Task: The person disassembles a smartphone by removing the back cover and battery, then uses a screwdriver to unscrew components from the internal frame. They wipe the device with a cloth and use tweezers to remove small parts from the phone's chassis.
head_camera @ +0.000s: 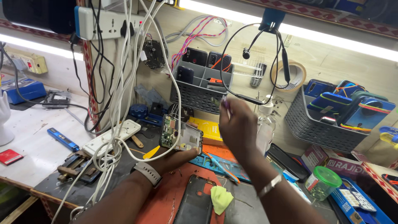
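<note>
My left hand (174, 155) holds an opened phone (181, 133) from below, its green circuit board and metal frame facing up, above the red work mat (163, 199). My right hand (237, 127) is raised to the right of the phone with its fingers pinched on a small purple tool (226, 103), the tip pointing up near the grey basket. A dark phone case (195, 203) and a yellow-green cloth (221, 198) lie on the mat below my hands.
A grey basket (198, 94) with phones hangs on the back wall; a second basket (319, 124) of phones stands right. White cables (116, 103) hang from a power strip (101, 23) at left. A clear bottle (265, 126), green-lidded jar (322, 182) and tape roll (292, 74) are nearby.
</note>
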